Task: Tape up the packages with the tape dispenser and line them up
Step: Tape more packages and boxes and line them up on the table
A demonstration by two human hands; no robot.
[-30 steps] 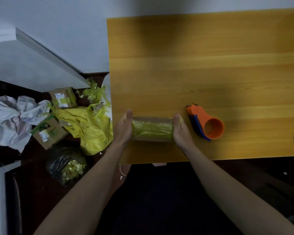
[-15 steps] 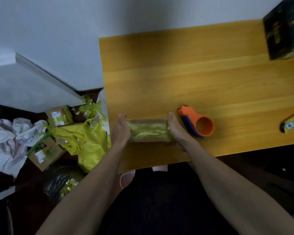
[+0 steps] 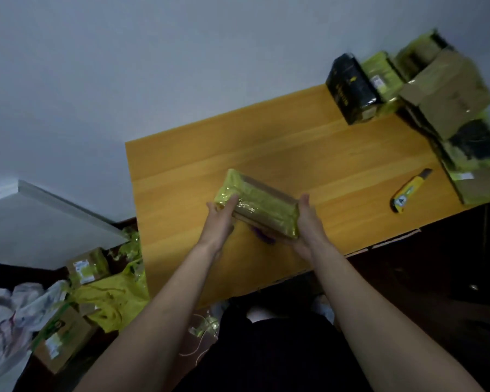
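A brown package [image 3: 260, 205] wrapped in yellow-green tape is tilted above the wooden table [image 3: 337, 162], near its front middle. My left hand [image 3: 221, 219] grips its left end, thumb on top. My right hand [image 3: 306, 222] holds the right end, thumb up and fingers underneath. Just under the package a small blue-purple piece [image 3: 260, 235] shows; the orange tape dispenser is otherwise hidden behind the package and my hands.
A yellow utility knife [image 3: 410, 190] lies at the table's right. At the back right stand a black package [image 3: 351, 89], a yellow-taped one [image 3: 382, 77] and cardboard boxes [image 3: 447, 94]. On the floor at left are boxes [image 3: 87, 267], yellow wrap [image 3: 108, 301] and a white cloth [image 3: 9, 315].
Both hands have lifted the package off the table and turned it at an angle. The view swung right, bringing the back-right packages and the knife into sight. The dispenser is now covered.
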